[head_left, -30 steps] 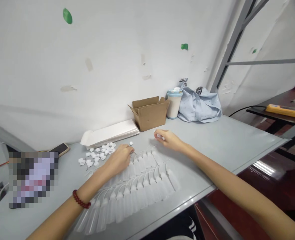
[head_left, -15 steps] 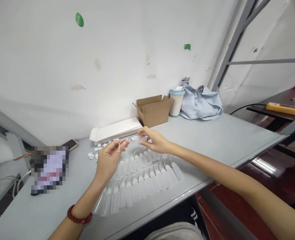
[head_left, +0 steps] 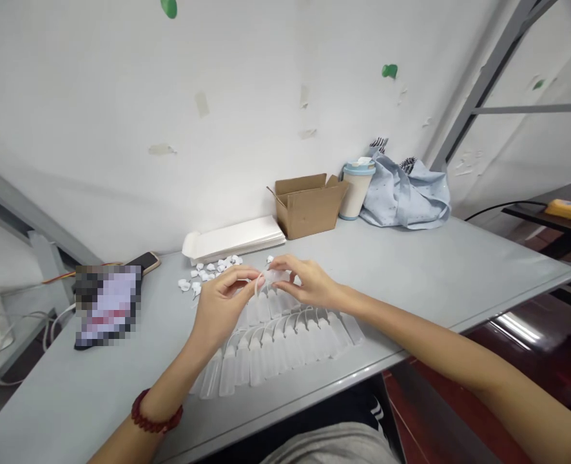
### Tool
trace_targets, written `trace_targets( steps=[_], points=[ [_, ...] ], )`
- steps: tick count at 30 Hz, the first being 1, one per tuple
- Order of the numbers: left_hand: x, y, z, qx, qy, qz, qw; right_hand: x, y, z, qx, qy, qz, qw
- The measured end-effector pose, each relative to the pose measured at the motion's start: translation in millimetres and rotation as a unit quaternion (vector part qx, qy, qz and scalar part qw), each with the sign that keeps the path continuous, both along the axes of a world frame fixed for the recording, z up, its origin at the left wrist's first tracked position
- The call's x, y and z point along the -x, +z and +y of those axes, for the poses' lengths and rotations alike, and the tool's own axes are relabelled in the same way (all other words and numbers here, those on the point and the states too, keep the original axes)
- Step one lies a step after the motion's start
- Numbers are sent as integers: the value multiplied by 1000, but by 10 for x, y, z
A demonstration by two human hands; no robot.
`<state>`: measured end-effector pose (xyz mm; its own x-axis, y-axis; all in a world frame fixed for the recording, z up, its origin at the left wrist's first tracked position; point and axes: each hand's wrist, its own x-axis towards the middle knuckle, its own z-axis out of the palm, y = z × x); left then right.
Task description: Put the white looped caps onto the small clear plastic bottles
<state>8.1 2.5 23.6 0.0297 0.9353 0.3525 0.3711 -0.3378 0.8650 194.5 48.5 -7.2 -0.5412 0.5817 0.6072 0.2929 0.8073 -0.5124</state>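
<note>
My left hand, with a dark red beaded bracelet at the wrist, pinches a thin white strap loop between thumb and fingers. From the right, my right hand grips a small translucent white plastic tube, partly hidden by the fingers. The strap and the tube meet between the two hands; whether they are joined I cannot tell. Below the hands, several translucent tubes with strap loops lie side by side in two rows. Small white pieces are scattered just beyond my left hand.
Behind the hands lie a flat white box and an open cardboard box. A lidded cup and a light blue cloth bag stand right of them. Leftward on the grey table are a phone and a blurred pouch.
My hands have come together, bringing the strap loop against the tube, which were apart before. The whole view has shifted slightly, so the table things appear farther right and higher.
</note>
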Motion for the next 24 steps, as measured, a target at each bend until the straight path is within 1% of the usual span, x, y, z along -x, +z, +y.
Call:
trace_targets(
  steps=[3, 5, 9, 11, 13, 16, 19, 22, 24],
  points=[
    [12, 11, -2, 21, 3, -7, 1000, 14, -5, -36, -32, -10, -18, 999],
    [20, 7, 2, 40, -8, -10, 999, 15, -17, -49, -59, -20, -37, 997],
    [38, -6, 16, 53, -23, 4, 998, 11, -60, -43, -138, -49, -82, 986],
    [51, -19, 33, 60, -26, 10, 998, 12, -79, -31, -174, -48, -92, 979],
    [63, -39, 55, 83, -39, 2, 996, 15, -87, -24, -195, -30, -98, 975],
    [59, -75, 81, 114, -62, -25, 991, 23, -76, -26, -194, -4, -94, 976],
    [35, -77, 88, 136, -68, -38, 988, 29, -59, -40, -161, 6, -73, 984],
    [33, -17, 115, 165, -86, -25, 982, 29, -52, -46, -128, 4, -77, 989],
    [64, 38, 186, 179, -121, 3, 976, 23, -54, -30, -138, -11, -96, 986]
  ],
)
